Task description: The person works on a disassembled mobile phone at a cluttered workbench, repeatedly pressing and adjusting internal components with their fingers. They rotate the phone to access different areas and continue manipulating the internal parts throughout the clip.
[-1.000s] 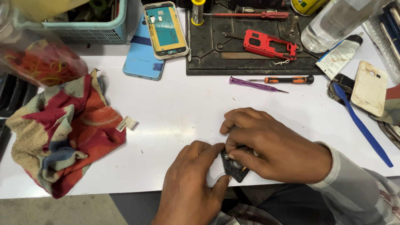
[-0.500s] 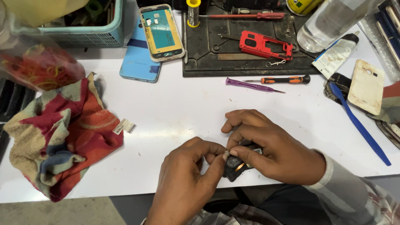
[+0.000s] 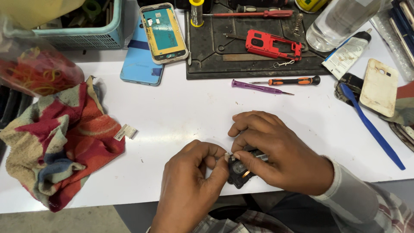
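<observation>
Small black phone part (image 3: 239,172) at the near edge of the white surface (image 3: 185,112), pinched by right hand (image 3: 280,153) while left hand (image 3: 194,181), fingertips closed, picks at its edge; apparently mid-disassembly, demanding fine grip.

Head-worn view, steeply down, close.

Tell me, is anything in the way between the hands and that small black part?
Nothing visible. Both the left hand and right hand already grip the small black part directly, fingers pinching its top edge near the white table's front edge.
</observation>
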The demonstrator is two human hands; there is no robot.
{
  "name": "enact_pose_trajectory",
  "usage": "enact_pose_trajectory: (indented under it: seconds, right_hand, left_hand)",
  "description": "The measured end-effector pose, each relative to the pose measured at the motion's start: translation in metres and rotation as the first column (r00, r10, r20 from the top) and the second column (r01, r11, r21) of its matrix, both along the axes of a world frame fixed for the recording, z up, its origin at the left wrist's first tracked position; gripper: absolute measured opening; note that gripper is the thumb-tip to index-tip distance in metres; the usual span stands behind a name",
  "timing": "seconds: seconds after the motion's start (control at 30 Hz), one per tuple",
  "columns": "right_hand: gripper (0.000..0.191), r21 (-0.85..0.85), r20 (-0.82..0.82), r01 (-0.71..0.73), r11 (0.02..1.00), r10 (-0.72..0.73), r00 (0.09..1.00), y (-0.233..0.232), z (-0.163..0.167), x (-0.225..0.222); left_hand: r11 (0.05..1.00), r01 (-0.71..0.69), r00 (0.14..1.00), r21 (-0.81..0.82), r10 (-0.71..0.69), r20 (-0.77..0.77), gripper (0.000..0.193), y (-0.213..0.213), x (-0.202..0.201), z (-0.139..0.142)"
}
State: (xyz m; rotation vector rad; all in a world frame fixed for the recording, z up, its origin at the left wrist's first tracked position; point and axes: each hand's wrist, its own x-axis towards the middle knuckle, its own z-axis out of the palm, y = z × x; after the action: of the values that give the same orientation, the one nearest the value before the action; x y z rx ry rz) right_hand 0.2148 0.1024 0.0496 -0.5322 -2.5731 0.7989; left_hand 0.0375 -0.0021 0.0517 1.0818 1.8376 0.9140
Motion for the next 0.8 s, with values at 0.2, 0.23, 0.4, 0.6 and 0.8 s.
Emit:
enact_pose_trajectory:
  seconds: [0.2,0.23,0.4,0.6,0.8]
  right_hand:
    - [0.012,-0.007,0.015,-0.01,1.0,0.01,1.0,0.0013,-0.001,0.0004]
    - [0.013,-0.004,0.008,-0.01,1.0,0.01,1.0,0.0013,-0.0011,0.0002]
    - [0.015,-0.027,-0.01,-0.004,1.0,0.004,1.0,0.0026,0.0009,0.0014]
    - [0.014,-0.005,-0.005,-0.045,0.999,0.045,0.999,0.003,0.0029,-0.0003]
    - [0.011,0.02,0.043,-0.054,0.998,0.053,0.998,0.0051,0.0059,-0.0062]
  left_hand:
    - [1.0,-0.017,0.999,-0.022,0.018,0.047,0.019,0.0002,-0.0014,0.0022]
    - [1.0,-0.02,0.998,-0.023,0.021,0.051,0.019,0.0004,-0.0015,0.0025]
    - [1.0,-0.014,0.999,-0.026,0.014,0.031,0.02,0.0015,-0.0019,0.0034]
    - [0.999,0.009,1.0,-0.036,-0.009,0.0,0.019,0.0029,-0.0022,0.0038]
    - [0.998,0.068,0.997,-0.016,-0.068,-0.032,0.024,-0.0012,-0.0064,0.0001]
